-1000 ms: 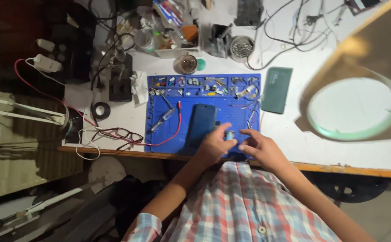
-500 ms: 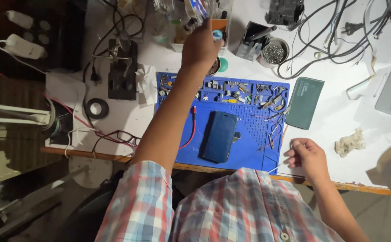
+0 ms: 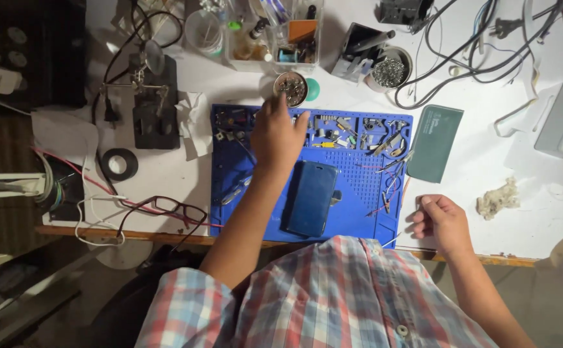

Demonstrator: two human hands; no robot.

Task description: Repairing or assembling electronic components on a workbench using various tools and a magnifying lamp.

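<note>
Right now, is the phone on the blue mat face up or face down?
Cannot tell for sure. The phone lies flat on the blue mat, showing a plain dark blue surface, likely its back or a case.

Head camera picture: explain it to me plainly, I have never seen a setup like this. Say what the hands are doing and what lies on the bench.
There is no machine here: a person in a plaid shirt works with two bare hands, and a camera on their head looks straight down at a white workbench.

The left hand reaches over the top of a blue work mat, its fingers near a small round tin of tiny parts. It holds nothing that I can see. The right hand rests loosely curled by the mat's right edge; whether it holds something is unclear.

A dark blue phone lies on the mat, with small tools and parts in the trays along the mat's top. Around it lie cables, black tape, eyeglasses and a dark green case.
</note>
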